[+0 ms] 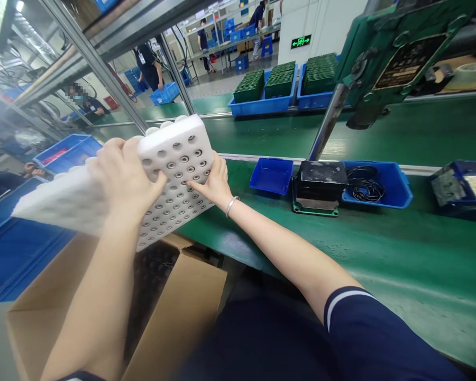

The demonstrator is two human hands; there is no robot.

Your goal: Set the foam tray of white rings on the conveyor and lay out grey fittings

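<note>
Both hands grip the white foam tray (pixel 174 174) tilted above the open cardboard box (pixel 170 312): left hand (pixel 122 174) clamped on its upper face, right hand (pixel 212 182) closed on its right edge, nearer the box.

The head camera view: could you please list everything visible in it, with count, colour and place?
foam tray: one, white, full of round holes with small metal parts, held tilted above the box
cardboard box: one, brown, open, below the tray
small bin: one, blue, on the green bench
black block: one, on a green base, right of the small bin
ring bin: one, blue, holding black rings
green press: one, upper right
far crates: two, blue, stacked with green trays, beyond the belt
other people: several, dark clothes, far left and background
bracelet: one, silver, right wrist
left hand: grip on the tray's near edge
right hand: fingers pressed on the tray's holed face
</note>
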